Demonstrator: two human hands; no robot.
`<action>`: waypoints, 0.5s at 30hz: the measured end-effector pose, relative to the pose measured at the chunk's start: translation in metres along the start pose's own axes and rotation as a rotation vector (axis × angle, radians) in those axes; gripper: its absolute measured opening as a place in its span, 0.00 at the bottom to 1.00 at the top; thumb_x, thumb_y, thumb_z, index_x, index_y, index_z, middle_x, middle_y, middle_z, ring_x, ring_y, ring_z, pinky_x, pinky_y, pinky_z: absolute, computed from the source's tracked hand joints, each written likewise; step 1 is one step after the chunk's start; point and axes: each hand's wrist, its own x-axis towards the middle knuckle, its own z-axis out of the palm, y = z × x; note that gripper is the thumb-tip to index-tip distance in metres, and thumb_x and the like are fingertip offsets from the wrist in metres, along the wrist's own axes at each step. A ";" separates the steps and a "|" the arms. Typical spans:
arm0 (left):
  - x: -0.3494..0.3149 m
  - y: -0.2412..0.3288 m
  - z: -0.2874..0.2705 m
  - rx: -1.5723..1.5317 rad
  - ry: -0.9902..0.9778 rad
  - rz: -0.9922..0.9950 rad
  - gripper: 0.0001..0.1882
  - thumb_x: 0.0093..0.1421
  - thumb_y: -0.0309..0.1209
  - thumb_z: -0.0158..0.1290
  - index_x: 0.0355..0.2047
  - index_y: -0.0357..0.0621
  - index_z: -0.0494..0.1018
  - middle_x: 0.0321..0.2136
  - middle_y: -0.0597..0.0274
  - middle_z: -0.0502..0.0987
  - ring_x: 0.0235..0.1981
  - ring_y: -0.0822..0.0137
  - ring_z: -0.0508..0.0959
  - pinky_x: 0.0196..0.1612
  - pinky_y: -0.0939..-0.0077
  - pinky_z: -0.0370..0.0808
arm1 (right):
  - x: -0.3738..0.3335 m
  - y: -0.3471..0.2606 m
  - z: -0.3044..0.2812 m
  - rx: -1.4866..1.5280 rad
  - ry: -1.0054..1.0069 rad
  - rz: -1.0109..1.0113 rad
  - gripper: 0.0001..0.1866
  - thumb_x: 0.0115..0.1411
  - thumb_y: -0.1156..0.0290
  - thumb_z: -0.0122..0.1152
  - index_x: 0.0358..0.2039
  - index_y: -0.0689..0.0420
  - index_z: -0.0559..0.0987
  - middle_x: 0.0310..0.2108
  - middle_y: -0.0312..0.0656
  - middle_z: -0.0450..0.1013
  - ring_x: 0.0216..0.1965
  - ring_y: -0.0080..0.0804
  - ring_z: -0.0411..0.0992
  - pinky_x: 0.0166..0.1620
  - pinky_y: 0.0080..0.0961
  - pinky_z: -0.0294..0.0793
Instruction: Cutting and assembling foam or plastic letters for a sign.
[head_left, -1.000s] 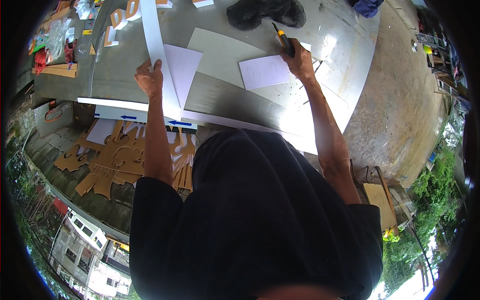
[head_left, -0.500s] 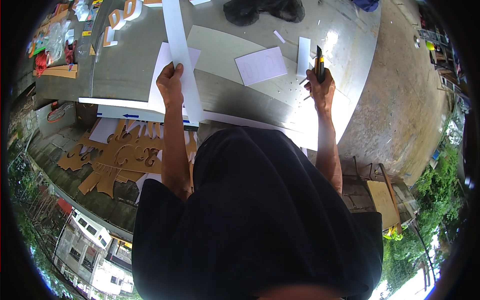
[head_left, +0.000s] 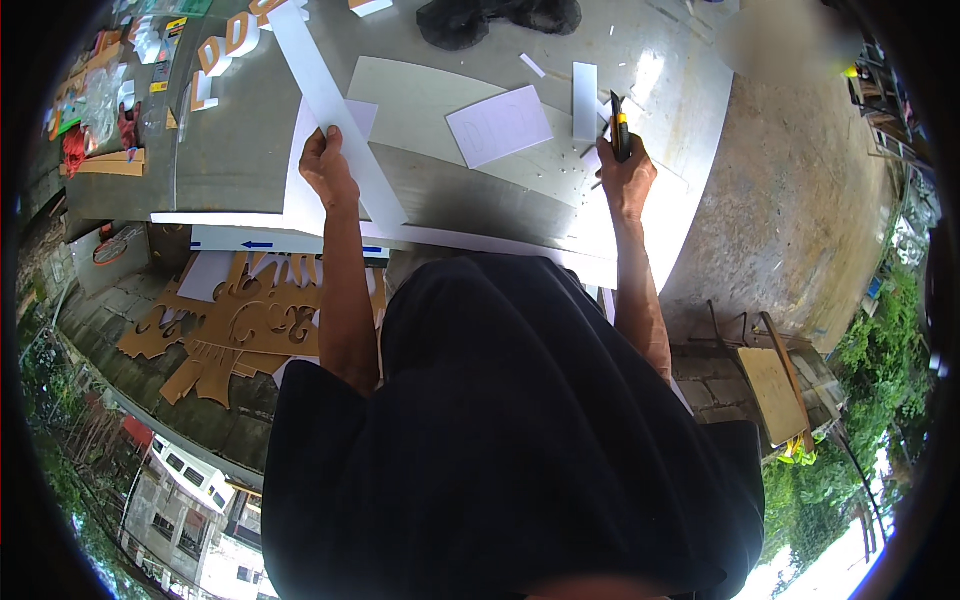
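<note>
Near the upper centre of the frame the left hand (head_left: 327, 165) pinches a long white strip (head_left: 330, 110) that runs diagonally up toward the top edge, its lower end lying across the grey table (head_left: 250, 150). Right of centre, the right hand (head_left: 627, 178) is closed around a yellow-and-black utility knife (head_left: 619, 125), blade end pointing up and off the sheet. Between the hands lie a pale cutting mat (head_left: 420, 100), a small white card (head_left: 498, 125) and a short narrow offcut (head_left: 584, 87), so some cutting looks done; the long strip appears uncut, judging by its length
</note>
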 end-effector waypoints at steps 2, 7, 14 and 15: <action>0.004 -0.001 -0.004 -0.078 0.024 0.046 0.09 0.64 0.25 0.57 0.39 0.29 0.79 0.30 0.59 0.81 0.31 0.70 0.75 0.38 0.74 0.71 | 0.012 0.007 0.012 -0.122 0.089 -0.182 0.20 0.56 0.57 0.70 0.42 0.59 0.80 0.36 0.47 0.79 0.38 0.48 0.79 0.43 0.43 0.76; -0.016 -0.012 -0.007 -0.027 -0.004 0.027 0.12 0.63 0.23 0.57 0.44 0.26 0.78 0.33 0.60 0.81 0.34 0.73 0.75 0.42 0.78 0.70 | 0.020 -0.006 0.034 -0.488 0.025 -0.148 0.33 0.54 0.48 0.72 0.51 0.59 0.74 0.46 0.53 0.72 0.42 0.52 0.79 0.45 0.45 0.78; -0.051 -0.006 0.002 -0.013 -0.091 0.029 0.11 0.63 0.27 0.58 0.43 0.31 0.79 0.29 0.64 0.80 0.31 0.75 0.74 0.37 0.78 0.71 | 0.026 -0.010 0.045 -0.404 0.037 0.021 0.33 0.48 0.51 0.76 0.47 0.60 0.76 0.44 0.51 0.75 0.45 0.52 0.77 0.49 0.46 0.76; -0.057 -0.002 0.009 -0.050 -0.150 0.034 0.11 0.63 0.27 0.58 0.42 0.31 0.79 0.29 0.64 0.79 0.31 0.75 0.74 0.37 0.78 0.71 | 0.028 -0.011 0.043 -0.417 0.020 0.037 0.33 0.47 0.52 0.77 0.46 0.61 0.76 0.43 0.51 0.75 0.45 0.52 0.77 0.48 0.46 0.76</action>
